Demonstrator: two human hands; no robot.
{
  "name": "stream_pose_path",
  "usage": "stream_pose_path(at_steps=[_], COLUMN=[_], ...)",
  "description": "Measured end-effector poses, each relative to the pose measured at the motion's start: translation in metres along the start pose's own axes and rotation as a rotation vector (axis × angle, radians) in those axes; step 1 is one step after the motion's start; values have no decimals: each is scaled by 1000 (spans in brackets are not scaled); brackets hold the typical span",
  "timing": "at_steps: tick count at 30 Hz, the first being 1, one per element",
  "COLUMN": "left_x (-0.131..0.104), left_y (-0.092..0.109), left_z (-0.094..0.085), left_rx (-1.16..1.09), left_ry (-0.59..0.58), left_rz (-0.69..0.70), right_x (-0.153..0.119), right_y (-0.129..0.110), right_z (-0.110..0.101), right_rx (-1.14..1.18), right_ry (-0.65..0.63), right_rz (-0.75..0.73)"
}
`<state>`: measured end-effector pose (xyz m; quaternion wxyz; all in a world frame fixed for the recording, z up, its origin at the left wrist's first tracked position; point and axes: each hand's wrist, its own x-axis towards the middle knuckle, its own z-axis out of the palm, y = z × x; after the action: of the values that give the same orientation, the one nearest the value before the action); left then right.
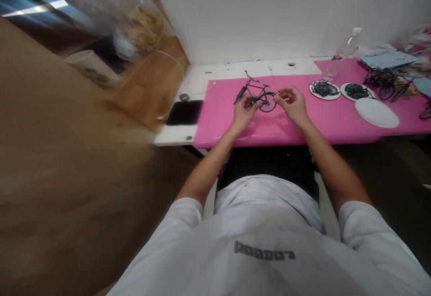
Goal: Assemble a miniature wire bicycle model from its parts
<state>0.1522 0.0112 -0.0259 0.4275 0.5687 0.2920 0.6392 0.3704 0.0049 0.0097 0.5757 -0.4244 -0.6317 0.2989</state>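
A small black model bicycle (257,87) is held up over the pink table cover (215,125), its handlebar toward the upper left and its rear wheel on the right. My left hand (245,111) grips it low near the pedals, thumb and fingers closed around the frame. At the rear wheel, my right hand (293,104) has its thumb and fingertips close together by the wheel's right edge. Whether those fingertips pinch a small part there is too fine to make out.
Two white plates of black parts, a left plate (313,93) and a right plate (372,94), sit to the right. Beside them lie a blank white plate (377,113), a clear bottle (340,56) and several model bicycles (387,85). A dark flat object (184,112) lies at the left.
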Motion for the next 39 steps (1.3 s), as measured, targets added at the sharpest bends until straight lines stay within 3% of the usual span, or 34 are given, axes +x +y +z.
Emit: stream_pose_path(at_steps=[8, 17, 24, 33, 39], left_x=[1, -1, -4, -7, -10], left_y=[-6, 3, 16, 3, 3], left_z=[-8, -11, 2, 8, 10], left_rx=[88, 176, 27, -203, -260], left_ry=[-17, -55, 35, 3, 30], left_rz=[44, 58, -21, -265, -288], right_x=[-3, -4, -8, -13, -16], right_y=[2, 1, -10, -2, -9], right_z=[5, 4, 9, 16, 20], right_rx=[2, -4, -47, 138, 127], right_ry=[-42, -82, -79, -39, -84], right_rz=[-36, -12, 63, 137, 175])
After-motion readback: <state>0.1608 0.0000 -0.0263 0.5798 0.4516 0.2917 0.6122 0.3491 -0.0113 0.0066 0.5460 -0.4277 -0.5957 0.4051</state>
